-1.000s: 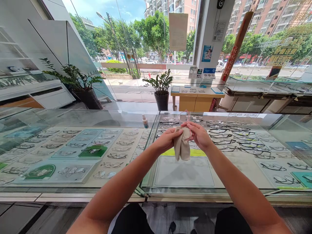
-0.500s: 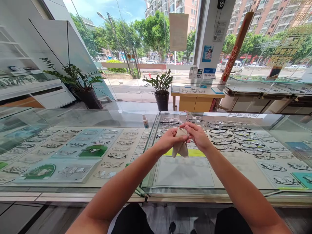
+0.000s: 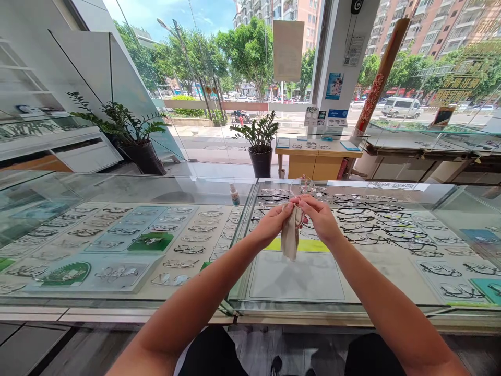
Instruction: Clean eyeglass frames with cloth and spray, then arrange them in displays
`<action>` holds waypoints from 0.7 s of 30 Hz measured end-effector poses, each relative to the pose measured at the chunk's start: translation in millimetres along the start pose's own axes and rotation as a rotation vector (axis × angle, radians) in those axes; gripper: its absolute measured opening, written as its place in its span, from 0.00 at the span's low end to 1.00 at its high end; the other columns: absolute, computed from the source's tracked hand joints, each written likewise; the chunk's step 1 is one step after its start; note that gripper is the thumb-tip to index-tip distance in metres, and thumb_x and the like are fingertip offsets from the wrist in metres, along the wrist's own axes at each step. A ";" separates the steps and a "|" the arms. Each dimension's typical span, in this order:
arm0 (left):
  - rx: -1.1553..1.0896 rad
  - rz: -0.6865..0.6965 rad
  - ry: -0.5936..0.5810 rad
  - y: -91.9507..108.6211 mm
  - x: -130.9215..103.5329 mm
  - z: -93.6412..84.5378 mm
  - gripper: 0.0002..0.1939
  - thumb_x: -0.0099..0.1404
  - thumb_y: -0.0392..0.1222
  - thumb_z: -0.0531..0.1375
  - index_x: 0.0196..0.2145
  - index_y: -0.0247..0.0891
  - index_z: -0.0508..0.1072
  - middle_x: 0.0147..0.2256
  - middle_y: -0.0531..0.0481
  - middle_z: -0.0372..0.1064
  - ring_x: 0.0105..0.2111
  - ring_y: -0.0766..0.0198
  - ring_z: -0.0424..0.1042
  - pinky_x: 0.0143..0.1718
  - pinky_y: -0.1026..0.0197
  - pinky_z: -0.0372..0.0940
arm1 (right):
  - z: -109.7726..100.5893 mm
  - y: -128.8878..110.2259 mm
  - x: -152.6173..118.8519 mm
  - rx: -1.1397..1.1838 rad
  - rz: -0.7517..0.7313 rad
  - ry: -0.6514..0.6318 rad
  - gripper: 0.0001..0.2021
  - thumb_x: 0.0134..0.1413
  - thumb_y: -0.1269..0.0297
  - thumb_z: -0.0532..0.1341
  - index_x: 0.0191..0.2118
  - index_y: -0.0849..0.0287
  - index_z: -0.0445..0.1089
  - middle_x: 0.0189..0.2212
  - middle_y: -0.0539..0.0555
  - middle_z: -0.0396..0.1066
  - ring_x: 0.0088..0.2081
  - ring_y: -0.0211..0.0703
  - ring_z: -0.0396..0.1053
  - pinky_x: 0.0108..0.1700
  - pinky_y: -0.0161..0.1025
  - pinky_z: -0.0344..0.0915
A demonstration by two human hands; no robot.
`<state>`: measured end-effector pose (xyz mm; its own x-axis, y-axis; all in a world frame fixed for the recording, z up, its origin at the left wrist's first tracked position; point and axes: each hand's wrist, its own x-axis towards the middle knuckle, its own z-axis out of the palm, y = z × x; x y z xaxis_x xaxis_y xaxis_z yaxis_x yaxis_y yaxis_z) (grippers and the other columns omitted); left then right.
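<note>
Above the glass counter, my left hand (image 3: 276, 222) is closed, pinching a beige cloth (image 3: 289, 240) that hangs down in a narrow fold. Right beside it, my right hand (image 3: 318, 215) is closed on thin-rimmed eyeglasses (image 3: 299, 179) with a reddish frame. One round rim rises above the fingers; the lower part lies partly behind the cloth and fingers. The cloth touches the eyeglasses between the two hands. Whether the cloth covers a lens is hidden by my fingers. A small spray bottle (image 3: 235, 195) stands upright on the counter, left of my hands.
Beneath my hands is a glass display case (image 3: 295, 277) with rows of eyeglass frames (image 3: 360, 219) inside. Another case (image 3: 133, 303) adjoins it at left. Beyond stand potted plants (image 3: 261, 151), a wooden display table (image 3: 309, 164) and a large window. My knees are below the counter edge.
The cloth has gone from a bunched, two-pointed shape to a longer hanging strip. My left fingers have shifted up along it. The eyeglasses have moved slightly right and up.
</note>
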<state>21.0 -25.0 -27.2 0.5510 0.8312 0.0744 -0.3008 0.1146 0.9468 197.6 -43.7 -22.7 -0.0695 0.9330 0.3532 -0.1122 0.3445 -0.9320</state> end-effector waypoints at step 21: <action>-0.447 -0.044 0.336 14.3 18.6 -11.5 0.18 0.81 0.54 0.58 0.48 0.35 0.77 0.36 0.45 0.80 0.33 0.59 0.79 0.39 0.57 0.76 | 0.0 -0.1 0.9 -0.065 0.005 -0.117 0.20 0.62 0.40 0.71 0.43 0.51 0.87 0.49 0.57 0.69 0.57 0.52 0.66 0.55 0.45 0.69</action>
<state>18.0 -1.6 -15.8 0.3143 0.9397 -0.1347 -0.6244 0.3115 0.7163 197.5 -42.9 -22.3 -0.1851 0.9174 0.3522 -0.0471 0.3497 -0.9357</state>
